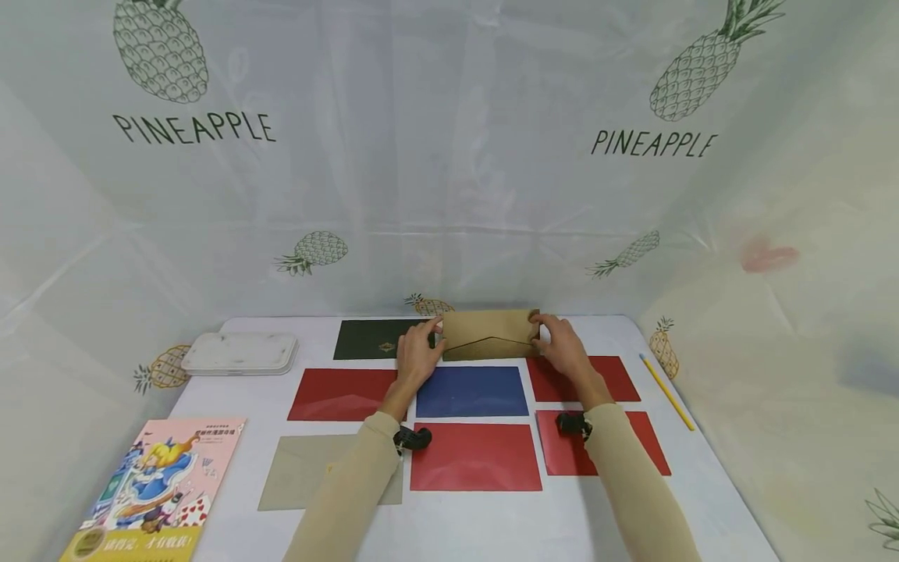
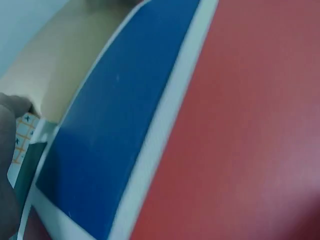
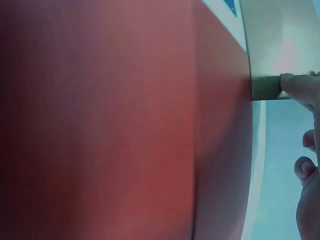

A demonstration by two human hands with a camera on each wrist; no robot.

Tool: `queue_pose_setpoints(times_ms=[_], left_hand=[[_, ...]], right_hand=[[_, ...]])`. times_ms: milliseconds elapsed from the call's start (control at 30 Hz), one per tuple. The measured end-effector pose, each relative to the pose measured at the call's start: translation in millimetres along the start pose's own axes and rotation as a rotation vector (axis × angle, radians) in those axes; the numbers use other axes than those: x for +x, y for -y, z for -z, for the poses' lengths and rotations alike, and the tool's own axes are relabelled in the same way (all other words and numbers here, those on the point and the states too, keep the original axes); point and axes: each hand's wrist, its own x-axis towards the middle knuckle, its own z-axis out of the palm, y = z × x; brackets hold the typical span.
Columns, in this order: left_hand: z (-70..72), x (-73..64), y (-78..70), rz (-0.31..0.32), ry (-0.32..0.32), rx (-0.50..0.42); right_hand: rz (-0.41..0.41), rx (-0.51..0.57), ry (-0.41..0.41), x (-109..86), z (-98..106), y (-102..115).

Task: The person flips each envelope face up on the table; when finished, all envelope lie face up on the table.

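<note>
A brown kraft envelope (image 1: 485,325), its pointed flap edge facing me, is at the back of the table. My left hand (image 1: 417,355) grips its left edge, close to a dark green envelope (image 1: 365,340). At the right edge, my right hand (image 1: 567,350) pinches it, above a red envelope (image 1: 609,375). In the right wrist view the thumb of that hand (image 3: 306,95) presses on the envelope's face. Only part of the left hand (image 2: 7,170) shows in the left wrist view. In front of the kraft envelope lies a blue envelope (image 1: 472,392).
More red envelopes (image 1: 476,459) and a beige envelope (image 1: 302,472) lie in rows. A white flat case (image 1: 240,353) and a picture book (image 1: 151,488) are on the left. A yellow pencil (image 1: 669,394) lies near the right edge. A pineapple-print sheet (image 1: 435,172) hangs behind.
</note>
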Motion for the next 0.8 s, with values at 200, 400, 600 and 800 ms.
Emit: queue_pose_setpoints(times_ms=[200,400,600,800], left_hand=[[1.5,-4.1,8.2,-0.077,0.109,0.131],[0.4,-1.1,8.8,-0.056,0.158,0.225],[-1.0,3.2,6.8,-0.009,0.188,0.259],[-1.3,3.7,7.3,0.036,0.239,0.275]], right_hand=[[0.029,-0.087,0.023,2.9,-1.1,6.9],[0.028,-0.145,0.056,8.0,-5.0,13.4],[-0.012,-0.098,0.103,8.6,-6.9,10.5],[-0.031,-0.055,0.176,6.1,-8.0,2.6]])
